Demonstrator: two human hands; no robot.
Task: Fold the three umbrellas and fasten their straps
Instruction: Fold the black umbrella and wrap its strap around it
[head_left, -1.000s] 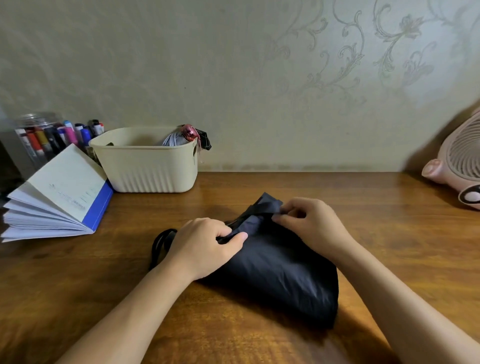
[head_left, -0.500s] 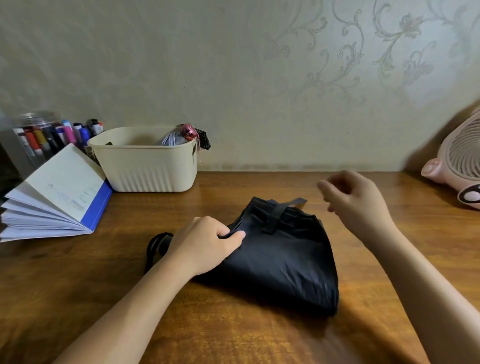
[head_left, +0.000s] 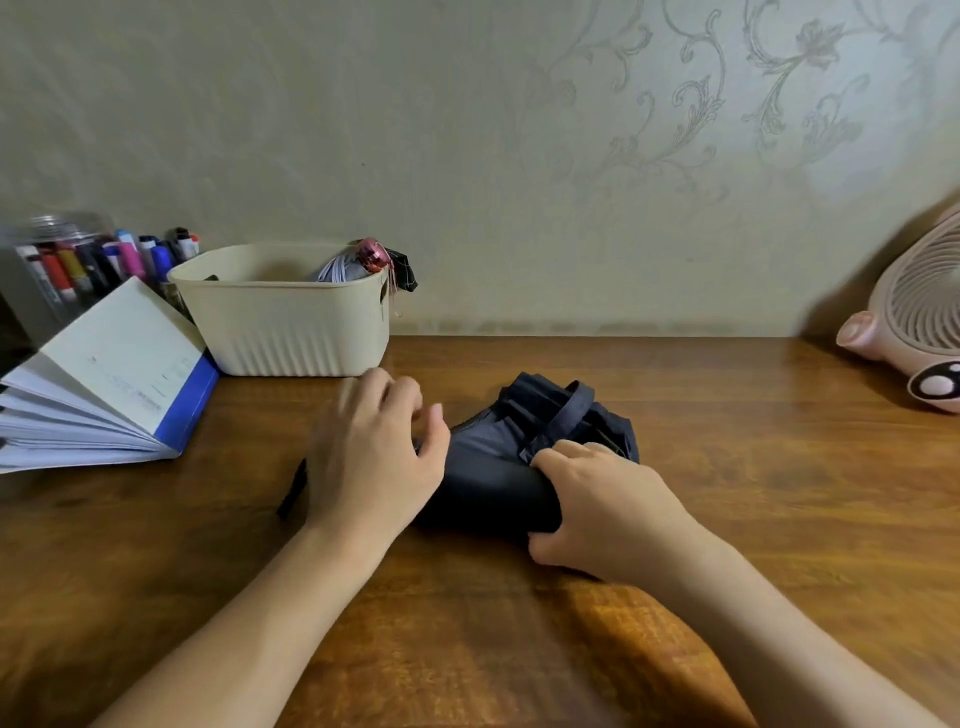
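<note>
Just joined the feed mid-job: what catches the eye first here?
A dark bundled umbrella lies mid-table, its strap arching over the top. The right hand grips its near end; the blurred left hand hovers by its left end. Back left, a cream basket holds a grey umbrella.

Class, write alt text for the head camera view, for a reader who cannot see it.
A person's right hand grips a rolled dark umbrella on a wooden table, its strap across the folds; the left hand, blurred, is over its left end. Behind stand a cream basket, an open book and a pink fan.
</note>
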